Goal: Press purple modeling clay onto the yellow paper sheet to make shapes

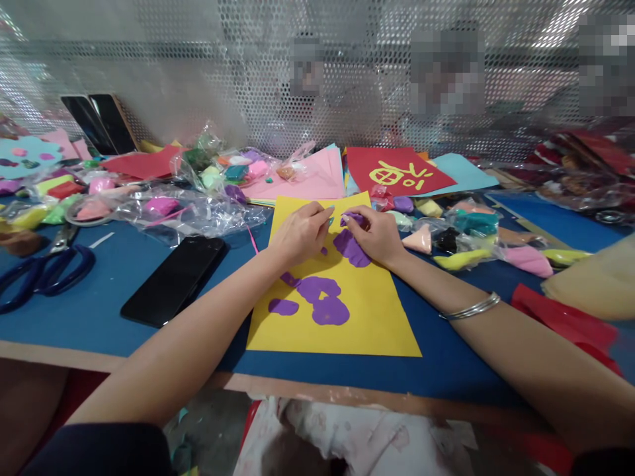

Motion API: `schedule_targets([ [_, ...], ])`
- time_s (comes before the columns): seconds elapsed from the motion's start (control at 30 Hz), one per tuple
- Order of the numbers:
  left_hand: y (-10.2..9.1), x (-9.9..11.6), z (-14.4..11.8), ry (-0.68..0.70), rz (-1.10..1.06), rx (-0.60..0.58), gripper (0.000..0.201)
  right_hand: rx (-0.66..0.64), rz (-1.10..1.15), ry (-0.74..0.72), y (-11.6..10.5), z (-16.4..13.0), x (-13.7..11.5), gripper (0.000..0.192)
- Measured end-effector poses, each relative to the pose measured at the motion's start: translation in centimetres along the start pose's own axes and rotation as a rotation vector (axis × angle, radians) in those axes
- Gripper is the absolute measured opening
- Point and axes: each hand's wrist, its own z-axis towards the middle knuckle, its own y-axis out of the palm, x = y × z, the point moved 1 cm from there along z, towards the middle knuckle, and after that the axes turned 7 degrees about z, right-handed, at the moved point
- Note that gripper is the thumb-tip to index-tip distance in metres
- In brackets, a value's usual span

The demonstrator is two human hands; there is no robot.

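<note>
Both hands work at the far end of a yellow sheet (347,317) lying flat on the blue bench (99,311). Right hand (373,233): fingers curled closed, pinching a small piece of purple clay (353,217) at the fingertips, directly above a larger flattened purple patch (351,248) stuck to the sheet. Left hand (299,233): fingers loosely bent, tips almost meeting the right hand's; whether it grips anything, cannot tell. A silver bangle (471,307) sits on the right forearm. Nearer the body, between the two forearms, a cluster of flattened purple blobs (317,299) lies on the sheet. Left of the sheet, just beside the left forearm: a black phone (173,279), face up. Further left: blue-handled scissors (44,272). Behind the hands: clear plastic bags (198,208) holding clay lumps in mixed colours, a pink paper stack (317,177), a red sheet with yellow characters (397,170). Right of the hands: more bagged clay pieces (471,238), close to the right wrist. Perforated metal screen (198,66) closes off the back of the bench.
</note>
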Motion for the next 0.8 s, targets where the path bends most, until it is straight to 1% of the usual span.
schedule_targets([
  [0.07, -0.1, -0.1, 0.1, -0.041, -0.050, -0.028, 0.033, -0.004, 0.001, -0.001, 0.0, 0.0, 0.0, 0.022],
  [0.13, -0.2, -0.3, 0.1, -0.103, -0.127, -0.102, 0.032, -0.008, 0.001, -0.003, 0.1, 0.0, 0.1, 0.022],
  [0.23, -0.7, -0.5, 0.0, -0.157, -0.173, -0.200, 0.017, -0.009, 0.000, -0.005, 0.1, -0.1, 0.1, 0.022],
  [0.3, -1.1, -0.5, 0.0, -0.152, -0.168, -0.242, 0.013, -0.009, -0.002, -0.008, 0.1, -0.1, 0.2, 0.022],
  [0.37, -1.5, -0.4, 0.0, -0.125, -0.183, -0.307, 0.012, -0.009, -0.002, -0.011, 0.1, -0.1, 0.2, 0.022],
  [0.5, -2.3, -0.4, 0.0, -0.046, -0.254, -0.467, 0.012, -0.012, -0.004, -0.012, 0.1, -0.2, 0.2, 0.022],
  [0.57, -2.6, -0.5, 0.1, -0.037, -0.308, -0.560, 0.016, -0.015, -0.007, -0.011, 0.1, -0.2, 0.2, 0.023],
  [0.63, -2.8, -0.6, 0.2, -0.082, -0.366, -0.671, 0.020, -0.020, -0.007, -0.010, 0.1, -0.2, 0.2, 0.023],
  [0.7, -3.0, -0.6, 0.3, -0.125, -0.376, -0.716, 0.021, -0.022, -0.007, -0.010, 0.1, -0.2, 0.2, 0.023],
  [0.8, -3.0, -0.6, 0.4, -0.127, -0.362, -0.753, 0.015, -0.022, -0.002, -0.008, 0.2, -0.2, 0.2, 0.022],
])
